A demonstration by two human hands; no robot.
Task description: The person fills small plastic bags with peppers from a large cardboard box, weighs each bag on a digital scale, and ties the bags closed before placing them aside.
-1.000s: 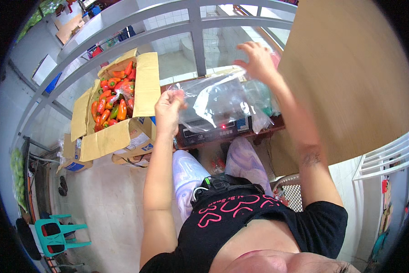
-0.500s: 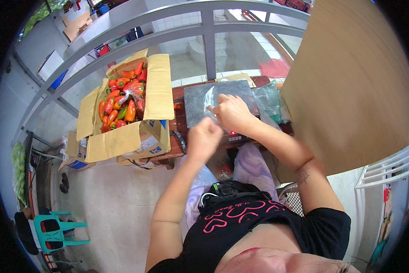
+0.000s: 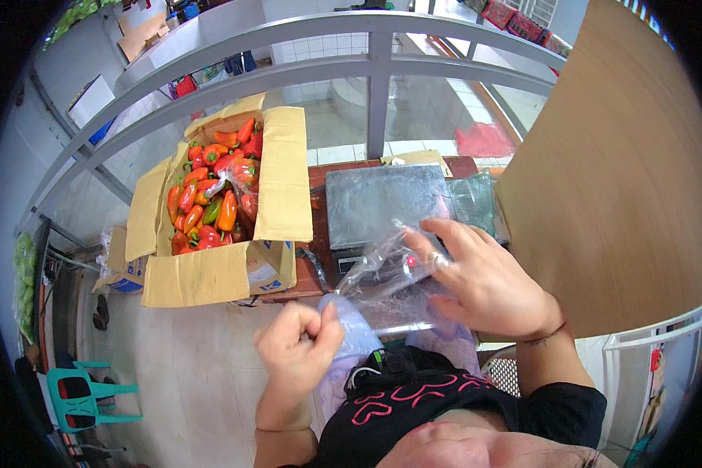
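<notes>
Lowered since before, both hands pinch an empty clear bag (image 3: 394, 273) beside the pepper-filled cardboard box (image 3: 210, 273)

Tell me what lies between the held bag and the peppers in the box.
The clear bag is in both hands, left and right. Between it and the peppers stands the box's raised right flap; the box is open on top.

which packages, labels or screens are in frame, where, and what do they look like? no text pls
Open brown cardboard box: left of the scale, flaps spread, blue-and-white label on its front, full of red, orange and green peppers.
Grey flat-topped scale: table centre, dark front display strip, too blurred to tell more.
Clear plastic bag: crumpled, pinched between left hand and right hand.
Large plain brown cardboard sheet: upright, far right.
</notes>
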